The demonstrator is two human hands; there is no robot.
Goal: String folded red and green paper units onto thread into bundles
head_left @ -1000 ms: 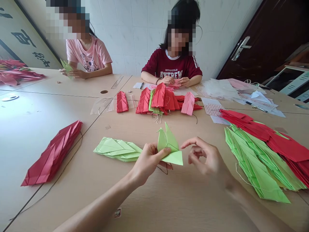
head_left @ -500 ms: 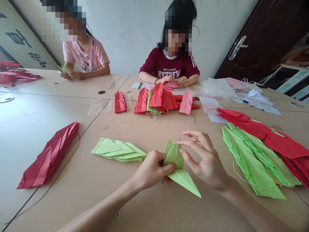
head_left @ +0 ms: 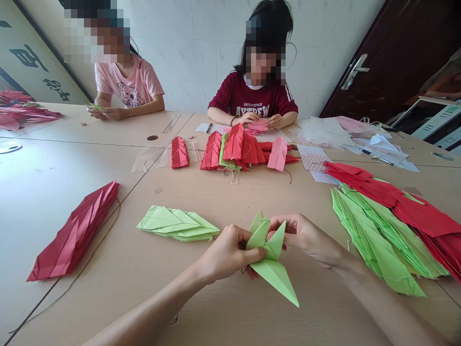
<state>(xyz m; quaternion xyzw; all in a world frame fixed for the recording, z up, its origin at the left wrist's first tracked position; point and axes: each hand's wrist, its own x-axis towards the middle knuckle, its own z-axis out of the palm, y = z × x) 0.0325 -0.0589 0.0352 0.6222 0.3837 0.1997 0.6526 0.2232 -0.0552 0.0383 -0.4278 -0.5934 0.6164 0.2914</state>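
Observation:
Between my two hands is a light green folded-paper star, its pointed petals partly spread. My left hand grips its left side, thumb laid across the middle. On the right, the fingers of my right hand are pinched on an upper petal, with the fingertips partly behind the paper. A flat green folded-paper piece lies just left of my left hand. Farther left rests a dark red folded-paper piece with a long cord beside it.
Stacks of green folded paper and red folded paper lie on the right. A red pile sits mid-table, with plastic bags behind it. Across the table, two people handle folded paper.
My right hand has gone from spread fingers beside the paper to a pinch on an upper petal. The petals at the top are now spread wider apart. My left hand keeps its hold.

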